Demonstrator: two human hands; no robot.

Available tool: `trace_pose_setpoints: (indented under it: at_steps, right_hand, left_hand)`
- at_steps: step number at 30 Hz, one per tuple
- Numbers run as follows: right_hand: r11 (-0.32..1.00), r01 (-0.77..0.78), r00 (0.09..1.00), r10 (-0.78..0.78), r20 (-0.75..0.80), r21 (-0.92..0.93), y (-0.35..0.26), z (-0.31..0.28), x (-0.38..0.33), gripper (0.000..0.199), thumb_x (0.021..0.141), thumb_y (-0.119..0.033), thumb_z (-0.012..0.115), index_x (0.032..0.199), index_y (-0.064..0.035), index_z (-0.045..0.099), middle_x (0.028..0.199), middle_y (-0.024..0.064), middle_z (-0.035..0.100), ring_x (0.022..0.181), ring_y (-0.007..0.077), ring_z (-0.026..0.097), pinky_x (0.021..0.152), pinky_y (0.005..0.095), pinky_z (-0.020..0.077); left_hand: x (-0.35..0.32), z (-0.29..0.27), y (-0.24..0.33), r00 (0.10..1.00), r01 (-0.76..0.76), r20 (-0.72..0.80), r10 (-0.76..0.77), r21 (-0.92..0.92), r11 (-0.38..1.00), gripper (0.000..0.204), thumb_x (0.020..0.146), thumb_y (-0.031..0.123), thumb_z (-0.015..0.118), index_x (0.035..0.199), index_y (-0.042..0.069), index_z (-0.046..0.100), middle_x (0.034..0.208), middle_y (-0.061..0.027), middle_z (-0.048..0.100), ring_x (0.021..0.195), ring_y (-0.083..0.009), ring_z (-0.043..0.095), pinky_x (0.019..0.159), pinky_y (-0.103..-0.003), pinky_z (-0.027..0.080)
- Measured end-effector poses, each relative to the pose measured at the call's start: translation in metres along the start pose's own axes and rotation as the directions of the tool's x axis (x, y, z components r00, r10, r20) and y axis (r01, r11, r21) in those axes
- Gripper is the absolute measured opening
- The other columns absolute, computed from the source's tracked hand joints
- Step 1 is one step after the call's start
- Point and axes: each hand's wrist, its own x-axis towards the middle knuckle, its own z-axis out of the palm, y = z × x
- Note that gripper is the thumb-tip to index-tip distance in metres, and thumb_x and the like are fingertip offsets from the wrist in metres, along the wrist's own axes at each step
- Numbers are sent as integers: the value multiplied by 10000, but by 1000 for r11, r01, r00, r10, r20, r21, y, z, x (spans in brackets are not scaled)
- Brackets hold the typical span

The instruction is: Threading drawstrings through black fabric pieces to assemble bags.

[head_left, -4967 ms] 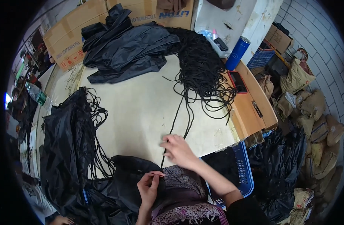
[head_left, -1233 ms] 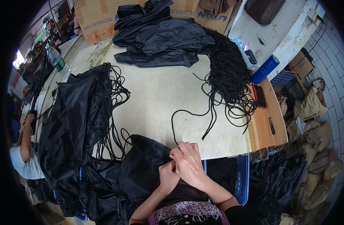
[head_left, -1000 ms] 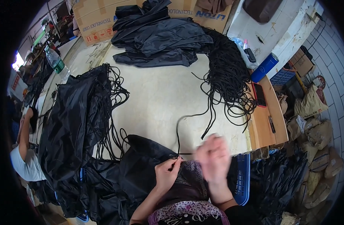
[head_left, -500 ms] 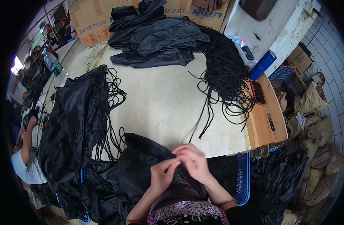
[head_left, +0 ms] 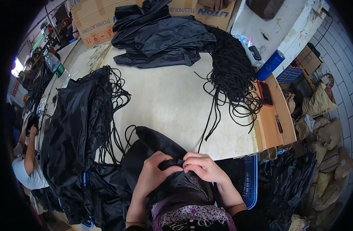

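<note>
A piece of thin black fabric (head_left: 161, 140) hangs over the table's near edge in front of me. My left hand (head_left: 156, 171) is closed on its edge, the thumb pointing right. My right hand (head_left: 202, 166) pinches at the same edge, and the fingertips of both hands nearly meet. From the right hand a thin black cord (head_left: 203, 139) runs up across the table toward a heap of black cords (head_left: 234, 69). My fingers hide where the cord meets the fabric.
Folded black fabric (head_left: 161, 40) lies at the back before a cardboard box (head_left: 93, 23). More black pieces with cords (head_left: 78, 123) drape over the left side. A blue cylinder (head_left: 271, 65), a phone (head_left: 265, 93) and a blue basket (head_left: 250, 184) are right. Another person's arm (head_left: 30, 150) shows far left.
The left hand has turned and taken a fuller grip on the fabric edge. The fabric's raised fold has moved slightly up and right. The right hand has settled lower against the edge.
</note>
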Motion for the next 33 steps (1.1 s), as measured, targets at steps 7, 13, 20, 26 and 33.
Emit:
trace_pose_setpoints:
  at_steps: [7, 13, 20, 26, 33]
  right_hand:
    - [978, 17, 977, -61, -206, -208, -7, -1, 4, 43, 821, 40, 555, 835, 46, 594, 832, 106, 569, 706, 193, 599, 618, 273, 464]
    - [888, -103, 929, -75, -363, -447, -33, 7, -3, 101, 796, 47, 568, 889, 23, 599, 755, 126, 586, 645, 244, 598, 567, 311, 468]
    - [790, -80, 924, -171, -343, -608, -25, 22, 2, 131, 749, 27, 599, 866, -9, 555, 714, 121, 575, 614, 290, 581, 536, 361, 458]
    - [568, -9, 944, -267, -195, -823, -29, 20, 9, 203, 670, 16, 612, 854, -34, 542, 670, 90, 553, 571, 256, 544, 529, 357, 434]
    - [535, 111, 965, -261, -38, -837, -29, 18, 11, 294, 618, 12, 600, 903, -42, 552, 693, 61, 534, 584, 220, 519, 549, 339, 420]
  left_hand:
    - [-3, 10, -19, 995, -88, -64, 76, -219, 972, 64, 797, -48, 629, 857, -37, 649, 893, -34, 583, 760, -105, 536, 663, -212, 413]
    - [-3, 23, -22, 994, -10, -108, -36, -398, 917, 115, 819, -22, 630, 927, -32, 668, 864, -50, 589, 802, -118, 553, 705, -203, 420]
    - [-5, 26, -20, 995, -11, -95, -28, -384, 923, 123, 824, -21, 622, 937, -24, 670, 869, -56, 595, 793, -123, 556, 710, -206, 425]
    - [-7, 25, -20, 996, -36, -91, 10, -286, 958, 121, 812, -23, 632, 927, -22, 667, 849, -72, 607, 779, -137, 566, 710, -216, 435]
    - [-8, 24, -22, 995, -51, -95, 25, -282, 958, 97, 795, -64, 622, 889, -52, 641, 836, -66, 598, 757, -123, 548, 681, -211, 425]
